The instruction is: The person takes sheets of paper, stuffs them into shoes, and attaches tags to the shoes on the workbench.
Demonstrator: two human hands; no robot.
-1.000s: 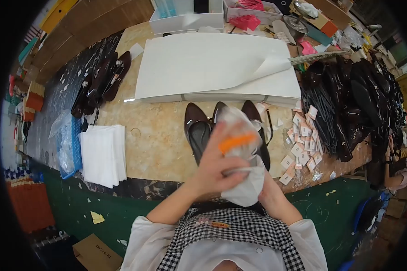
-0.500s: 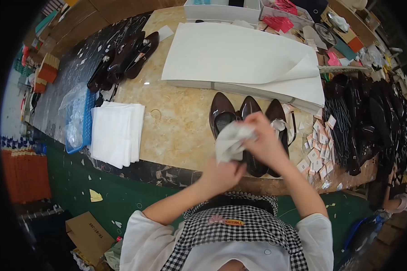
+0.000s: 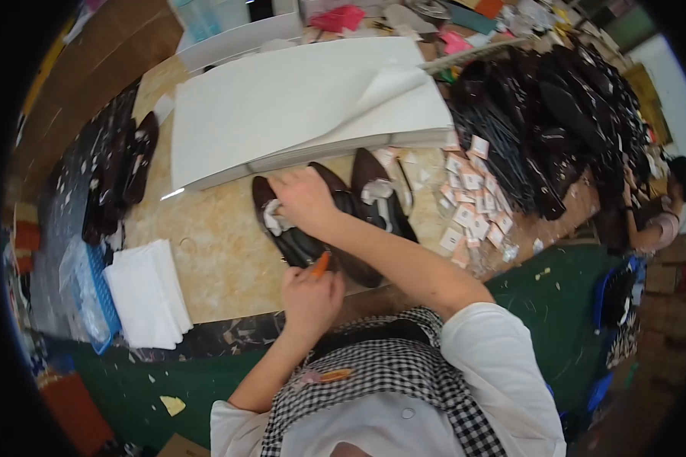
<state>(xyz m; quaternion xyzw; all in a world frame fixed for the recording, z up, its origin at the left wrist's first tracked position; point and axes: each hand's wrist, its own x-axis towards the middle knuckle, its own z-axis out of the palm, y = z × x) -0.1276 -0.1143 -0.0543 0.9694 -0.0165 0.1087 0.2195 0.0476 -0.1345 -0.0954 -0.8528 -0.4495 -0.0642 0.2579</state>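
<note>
right hand [image 3: 305, 201], fingers bent, seems to be seating crumpled white paper [image 3: 272, 218] inside the dark-brown pointed shoe [image 3: 261, 190], calling for steady pressure; left hand [image 3: 310, 306] grips an orange object [image 3: 322, 263].

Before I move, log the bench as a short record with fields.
Left hand: holding an orange object, near the heel of the leftmost shoe
Right hand: over that shoe's front, by a white wad
Middle shoe: partly under the right forearm
Rightmost shoe: another white wad inside
Beyond shoes: stack of large white sheets
Left side: folded white sheets, blue basket
Right side: scattered tags, dark heaped footwear
</note>
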